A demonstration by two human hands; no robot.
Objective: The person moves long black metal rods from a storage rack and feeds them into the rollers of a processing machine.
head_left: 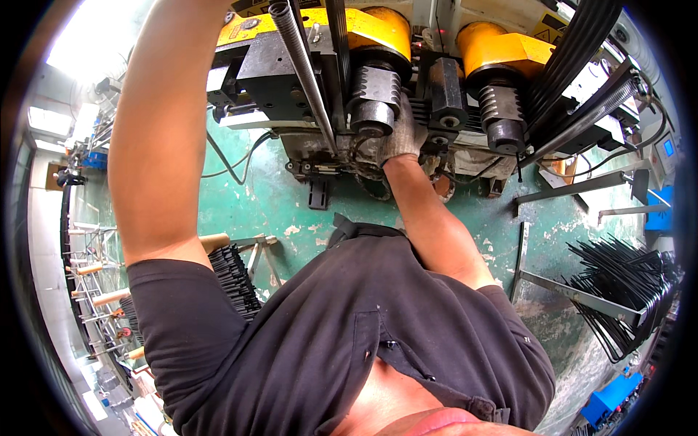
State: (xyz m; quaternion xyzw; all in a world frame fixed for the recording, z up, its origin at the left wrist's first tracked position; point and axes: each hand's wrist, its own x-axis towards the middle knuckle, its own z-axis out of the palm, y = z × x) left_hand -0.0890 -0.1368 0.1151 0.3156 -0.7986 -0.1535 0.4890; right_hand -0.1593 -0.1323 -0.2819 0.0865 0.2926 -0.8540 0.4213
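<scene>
Cloth shirt (313, 327), gloved hand (403, 136) beside ribbed cylinder (375, 86)

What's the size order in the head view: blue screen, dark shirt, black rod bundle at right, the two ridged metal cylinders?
1. Dark shirt, nearest the camera
2. Black rod bundle at right
3. Left ridged cylinder and right ridged cylinder: too alike to rank
4. Blue screen

Left arm (161, 138): raised, extended far along the left side; left hand beyond the upper edge of view. Right forearm (435, 214): angled far and leftward. Right hand (402, 136): gloved, directed far; fingers partly hidden, closure not discernible.
</scene>
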